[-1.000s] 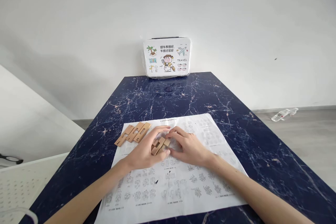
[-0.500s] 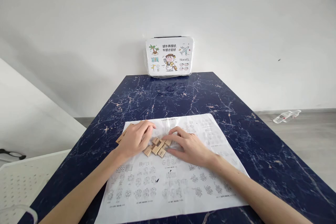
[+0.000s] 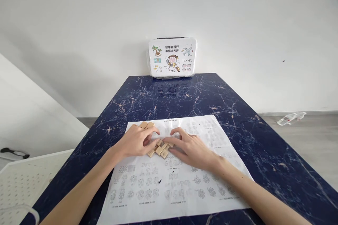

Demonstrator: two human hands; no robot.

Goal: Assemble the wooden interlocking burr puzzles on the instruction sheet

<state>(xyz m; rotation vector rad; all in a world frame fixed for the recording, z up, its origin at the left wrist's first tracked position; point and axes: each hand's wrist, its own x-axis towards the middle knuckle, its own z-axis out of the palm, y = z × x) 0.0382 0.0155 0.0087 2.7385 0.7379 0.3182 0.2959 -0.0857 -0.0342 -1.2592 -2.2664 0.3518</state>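
A small cluster of wooden blocks [image 3: 162, 150], some with dark printed marks, lies on a printed paper sheet [image 3: 137, 214]. My left hand [image 3: 136, 140] is at the cluster's left, thumb tip against its upper left edge, index finger curved and apart from the thumb. From the right, my right hand [image 3: 188, 147] has its index finger and thumb on either side of the cluster's right-hand block, partly hiding it. More wooden blocks [image 3: 147, 125] lie just beyond my left hand, which covers some of them.
The sheet lies on a dark blue marbled table [image 3: 171, 102]. A white printed case [image 3: 173, 58] in plastic wrap stands against the wall at the far edge. A white perforated surface [image 3: 23, 179] is at the lower left; a clear plastic bottle [image 3: 287, 119] lies on the floor at right.
My left hand has shifted right, its thumb now reaching the cluster, and the blocks beyond it show more. My right hand stays by the cluster. The whole view has shifted slightly.
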